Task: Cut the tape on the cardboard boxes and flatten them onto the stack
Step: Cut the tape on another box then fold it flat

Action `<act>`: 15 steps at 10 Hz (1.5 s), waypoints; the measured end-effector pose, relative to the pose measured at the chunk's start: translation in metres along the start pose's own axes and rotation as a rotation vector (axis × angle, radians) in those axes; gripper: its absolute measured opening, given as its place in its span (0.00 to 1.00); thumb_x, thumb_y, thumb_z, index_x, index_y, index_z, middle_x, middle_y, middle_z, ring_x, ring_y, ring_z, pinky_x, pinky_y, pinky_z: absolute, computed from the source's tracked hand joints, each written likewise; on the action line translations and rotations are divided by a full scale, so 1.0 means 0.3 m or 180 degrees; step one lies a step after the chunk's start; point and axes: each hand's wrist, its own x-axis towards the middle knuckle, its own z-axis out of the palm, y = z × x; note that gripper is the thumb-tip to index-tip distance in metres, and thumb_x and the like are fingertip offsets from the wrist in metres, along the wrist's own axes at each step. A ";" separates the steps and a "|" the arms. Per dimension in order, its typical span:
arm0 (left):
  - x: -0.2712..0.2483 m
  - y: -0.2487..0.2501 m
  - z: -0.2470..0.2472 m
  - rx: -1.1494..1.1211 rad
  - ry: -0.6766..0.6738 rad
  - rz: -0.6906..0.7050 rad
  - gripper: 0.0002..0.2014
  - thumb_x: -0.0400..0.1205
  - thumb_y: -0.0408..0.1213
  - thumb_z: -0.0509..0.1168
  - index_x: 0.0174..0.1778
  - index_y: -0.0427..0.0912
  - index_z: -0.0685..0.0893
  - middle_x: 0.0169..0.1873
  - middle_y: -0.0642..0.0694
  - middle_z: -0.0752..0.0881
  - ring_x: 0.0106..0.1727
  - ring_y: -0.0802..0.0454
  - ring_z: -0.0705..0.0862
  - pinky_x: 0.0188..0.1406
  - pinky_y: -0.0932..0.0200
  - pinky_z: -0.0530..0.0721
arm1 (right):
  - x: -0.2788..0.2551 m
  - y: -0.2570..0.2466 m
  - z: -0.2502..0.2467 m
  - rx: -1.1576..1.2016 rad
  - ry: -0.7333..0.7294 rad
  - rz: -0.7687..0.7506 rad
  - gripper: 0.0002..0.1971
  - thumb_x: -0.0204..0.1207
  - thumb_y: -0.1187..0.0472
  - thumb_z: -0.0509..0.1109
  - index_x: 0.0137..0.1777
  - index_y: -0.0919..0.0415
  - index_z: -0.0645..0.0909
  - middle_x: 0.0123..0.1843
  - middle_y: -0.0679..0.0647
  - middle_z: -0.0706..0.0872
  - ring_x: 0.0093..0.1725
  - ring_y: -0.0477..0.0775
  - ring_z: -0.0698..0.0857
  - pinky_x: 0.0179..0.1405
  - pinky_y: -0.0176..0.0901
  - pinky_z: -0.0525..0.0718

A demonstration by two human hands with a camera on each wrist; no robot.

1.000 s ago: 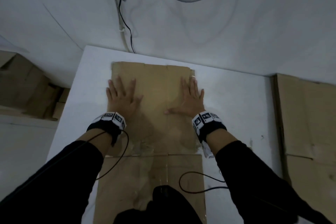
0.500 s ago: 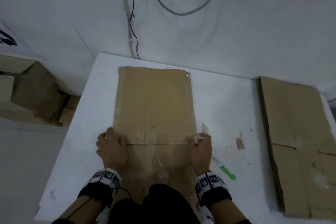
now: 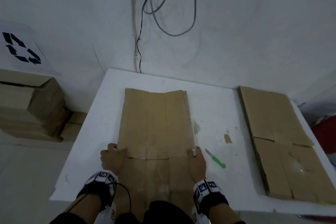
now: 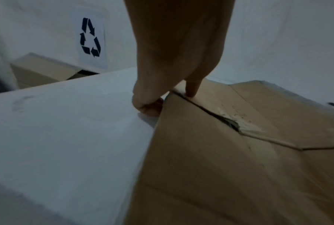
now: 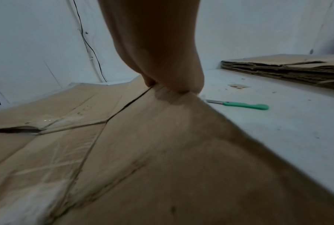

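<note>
Flattened box (image 3: 156, 123) lies lengthwise toward the wall, both hands gripping its sides.

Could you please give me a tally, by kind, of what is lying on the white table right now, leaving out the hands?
Flattened box held at both side edges: 1
Stack of flattened cardboard on the right: 1
Green-handled knife: 1
Torn cardboard scraps near the knife: 2
Total: 5, all on the white table.
</note>
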 end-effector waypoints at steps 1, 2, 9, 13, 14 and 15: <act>-0.061 -0.064 -0.036 -0.0582 -0.0932 0.0365 0.14 0.86 0.41 0.61 0.61 0.41 0.64 0.49 0.34 0.81 0.49 0.37 0.81 0.47 0.47 0.79 | -0.070 0.029 -0.020 0.0244 0.0192 -0.0249 0.16 0.80 0.37 0.60 0.39 0.47 0.71 0.33 0.40 0.74 0.35 0.40 0.77 0.42 0.31 0.75; -0.132 -0.054 -0.052 -0.0656 -0.0819 0.0728 0.13 0.86 0.38 0.61 0.60 0.40 0.64 0.42 0.41 0.81 0.49 0.37 0.83 0.40 0.51 0.77 | -0.119 0.029 -0.062 0.0214 0.0251 -0.0143 0.12 0.85 0.52 0.62 0.39 0.46 0.69 0.36 0.42 0.75 0.38 0.51 0.77 0.44 0.46 0.75; -0.562 0.678 0.708 -0.0818 -0.2081 0.2319 0.13 0.89 0.36 0.56 0.68 0.39 0.73 0.58 0.46 0.82 0.59 0.50 0.80 0.53 0.57 0.75 | 0.300 0.127 -1.159 0.0166 0.1704 0.0034 0.15 0.85 0.56 0.64 0.60 0.69 0.81 0.51 0.63 0.85 0.51 0.62 0.83 0.50 0.47 0.77; -0.807 0.874 1.428 -0.0599 -0.2005 0.1627 0.19 0.88 0.38 0.57 0.75 0.38 0.70 0.68 0.40 0.80 0.68 0.42 0.78 0.65 0.53 0.75 | 0.840 0.430 -1.682 -0.0141 0.1185 0.0181 0.09 0.84 0.57 0.63 0.50 0.64 0.79 0.46 0.59 0.82 0.52 0.65 0.83 0.48 0.50 0.73; -0.809 0.873 1.491 -0.0519 -0.1840 0.1561 0.19 0.88 0.37 0.58 0.75 0.38 0.71 0.65 0.41 0.81 0.67 0.43 0.79 0.64 0.56 0.73 | 0.930 0.456 -1.673 -0.0060 0.1078 0.0274 0.09 0.83 0.57 0.64 0.49 0.63 0.80 0.45 0.62 0.83 0.54 0.66 0.83 0.48 0.51 0.74; -0.803 0.859 1.539 -0.0392 -0.1795 0.1345 0.19 0.87 0.36 0.60 0.74 0.36 0.72 0.63 0.37 0.82 0.65 0.41 0.80 0.66 0.52 0.75 | 0.990 0.493 -1.666 -0.0392 0.0866 0.0547 0.18 0.85 0.57 0.65 0.68 0.69 0.77 0.62 0.67 0.84 0.64 0.68 0.82 0.56 0.49 0.77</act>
